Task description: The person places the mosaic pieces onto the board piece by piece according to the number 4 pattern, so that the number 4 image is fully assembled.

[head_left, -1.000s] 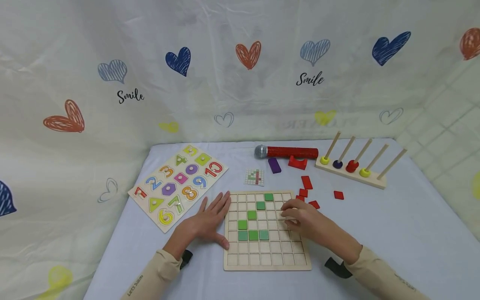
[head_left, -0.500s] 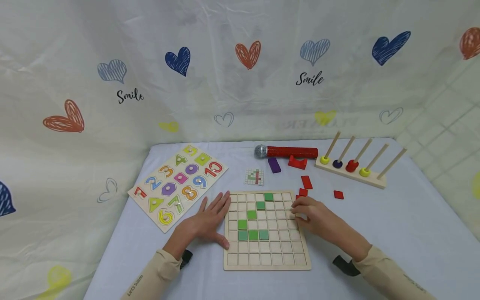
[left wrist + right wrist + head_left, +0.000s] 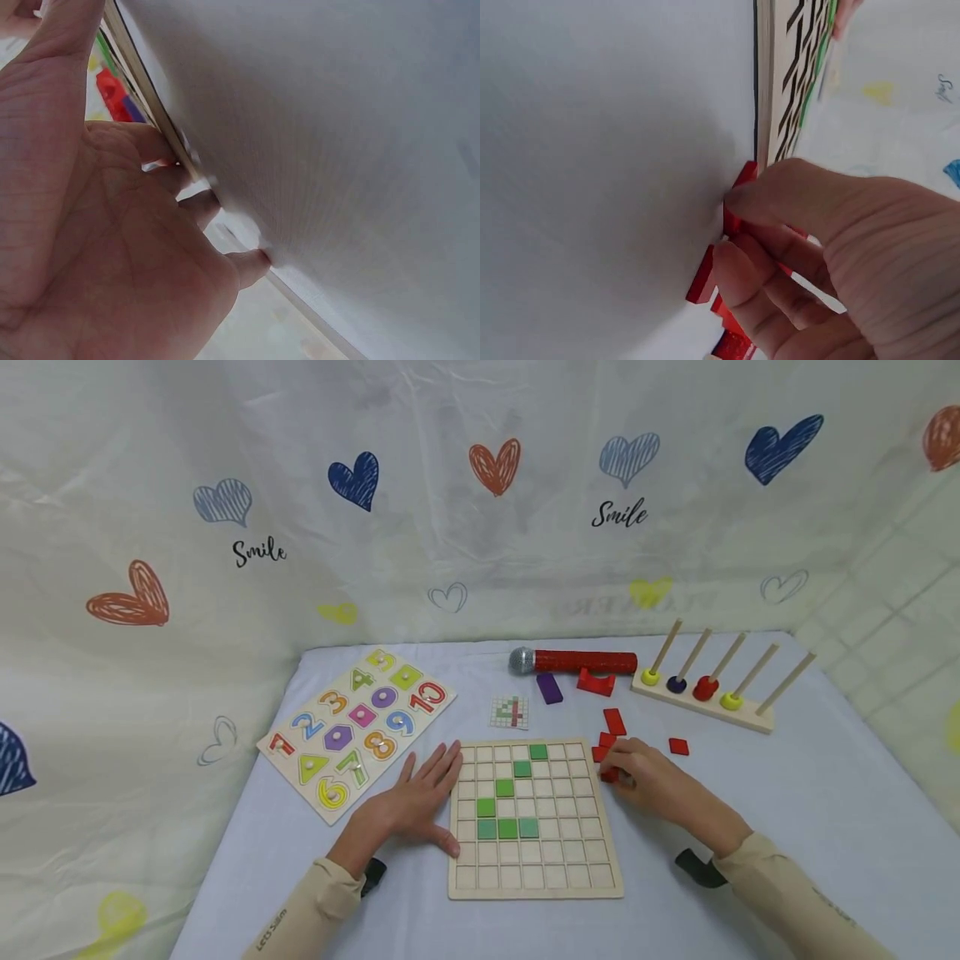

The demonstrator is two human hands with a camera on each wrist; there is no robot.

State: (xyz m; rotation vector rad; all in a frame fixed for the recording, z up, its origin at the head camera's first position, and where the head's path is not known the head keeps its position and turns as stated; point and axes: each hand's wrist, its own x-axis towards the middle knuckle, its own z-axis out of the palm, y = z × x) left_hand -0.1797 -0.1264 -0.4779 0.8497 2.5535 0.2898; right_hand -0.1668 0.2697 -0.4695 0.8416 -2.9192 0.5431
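Note:
A wooden grid board (image 3: 534, 893) lies on the cloth with several green tiles in its squares. My left hand (image 3: 416, 806) rests palm down at the board's left edge, fingers spread and fairly straight; in the left wrist view its fingertips touch down beside the wooden edge. Just off the board's right edge, my right hand (image 3: 648, 777) has its thumb and fingers bent at a red tile (image 3: 731, 219), pinching it. Several other red tiles (image 3: 614, 722) lie loosely around those fingertips, partly covered by the hand. Another red tile (image 3: 678, 747) sits apart, farther right.
A number puzzle board (image 3: 318, 706) lies at the left. Behind the grid board are a small pattern card (image 3: 509, 712), a purple block (image 3: 549, 688), a red arched block (image 3: 596, 683) and a red microphone (image 3: 585, 662). A peg stand with rings (image 3: 701, 702) stands back right.
My right hand has moved from over the board's right columns, rightward off its edge and down to the red tiles. The left hand and the green tiles have stayed put.

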